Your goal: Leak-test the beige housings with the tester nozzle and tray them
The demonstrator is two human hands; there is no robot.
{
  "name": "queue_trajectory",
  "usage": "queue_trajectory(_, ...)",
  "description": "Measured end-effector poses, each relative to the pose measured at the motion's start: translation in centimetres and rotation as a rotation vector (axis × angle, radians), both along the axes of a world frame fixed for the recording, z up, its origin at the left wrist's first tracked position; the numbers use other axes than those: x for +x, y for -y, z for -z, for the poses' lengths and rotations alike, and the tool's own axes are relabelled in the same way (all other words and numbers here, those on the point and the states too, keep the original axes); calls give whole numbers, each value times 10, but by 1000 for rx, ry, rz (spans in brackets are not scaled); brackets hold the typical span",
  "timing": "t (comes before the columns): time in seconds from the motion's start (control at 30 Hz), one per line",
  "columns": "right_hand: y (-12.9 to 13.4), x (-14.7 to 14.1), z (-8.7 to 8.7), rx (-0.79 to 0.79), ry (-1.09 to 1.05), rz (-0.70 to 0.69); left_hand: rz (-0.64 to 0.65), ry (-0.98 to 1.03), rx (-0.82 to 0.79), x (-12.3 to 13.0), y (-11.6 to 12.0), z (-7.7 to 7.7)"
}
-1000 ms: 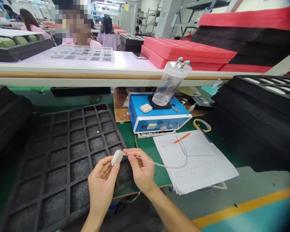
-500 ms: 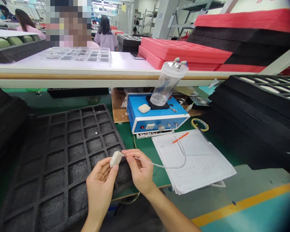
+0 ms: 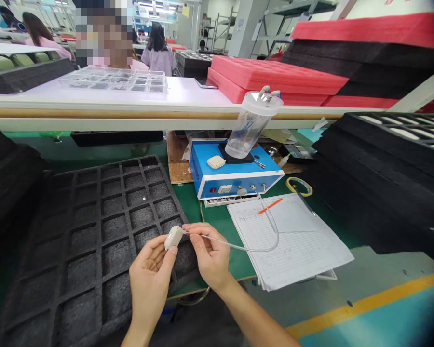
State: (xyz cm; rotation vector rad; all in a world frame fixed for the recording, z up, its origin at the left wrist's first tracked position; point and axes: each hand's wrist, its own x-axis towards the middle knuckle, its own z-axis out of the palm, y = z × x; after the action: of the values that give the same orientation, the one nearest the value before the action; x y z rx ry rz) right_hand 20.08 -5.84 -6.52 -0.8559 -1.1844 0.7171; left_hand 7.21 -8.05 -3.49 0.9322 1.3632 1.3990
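Observation:
Between the thumb and fingers of my left hand [image 3: 154, 270] is a small cream plastic housing [image 3: 173, 237], held tilted above the right edge of a black foam tray [image 3: 99, 231]. My right hand [image 3: 211, 255] pinches the end of a clear thin tube [image 3: 255, 250] against the housing's upper right end. Whether the tip sits inside the housing or only touches it, I cannot tell. The tube loops over the papers and back to the front of a blue box-shaped machine [image 3: 238, 168]. Another cream housing [image 3: 216, 162] lies on the machine's top, beside a clear cylinder [image 3: 251, 125] with a white lid.
Written sheets [image 3: 292, 241] lie right of my hands, with an orange stick [image 3: 270, 206] on them and a tape roll [image 3: 299, 186] behind. Stacked black foam trays [image 3: 383, 193] rise at the right. A shelf edge [image 3: 94, 124] crosses above the bench; people sit beyond it.
My hands, the housing and the tube stay practically still. Across the shelf, the person opposite has shifted slightly.

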Motion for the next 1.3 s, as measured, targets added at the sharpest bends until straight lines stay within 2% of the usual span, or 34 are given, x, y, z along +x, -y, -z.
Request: queue_trajectory(1.3, 0, 1, 2, 22, 6, -13, -8, 7, -1, 0, -1, 0)
